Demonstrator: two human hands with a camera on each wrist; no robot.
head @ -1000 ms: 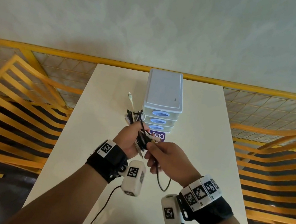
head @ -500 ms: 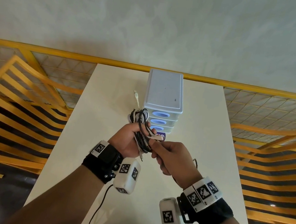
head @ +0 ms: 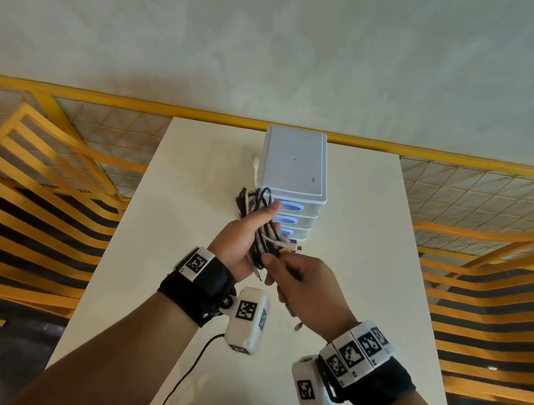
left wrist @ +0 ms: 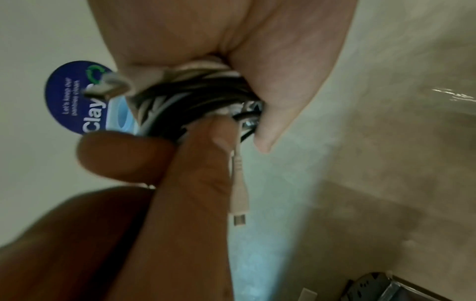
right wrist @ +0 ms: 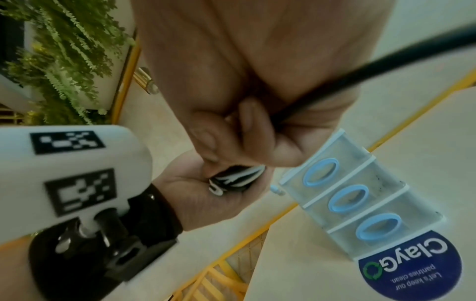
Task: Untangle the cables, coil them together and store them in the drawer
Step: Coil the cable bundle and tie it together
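1. While the white table [head: 184, 211] lay wide and matte under both forearms, the bundle of cables [head: 258, 215] had risen since a second before, from low in front of the drawer unit [head: 293, 168] to level with its upper drawers, just left of its front. I judged that coiling was nearly over and storing came next.
2. At the table's far edge stood that landmark: a boxy, pale translucent plastic unit with three stacked drawers, each with an oval blue handle, all shut. A round dark-blue sticker [right wrist: 409, 266] lay on the table at its foot.
3. Just left of the unit's front, the left hand [head: 238, 243] was clamped round the bundle of thin, smooth black and white strands in tight loops.
4. Nearer than the unit, the right hand [head: 304, 287] had moved in against the coil's lower end, fingers curled, pinching a loose black cable [right wrist: 360, 71] — the last slack, I supposed.
5. Smallest, a white plug [left wrist: 238, 203] dangled below the coil — rubbery sleeve, metal tip.
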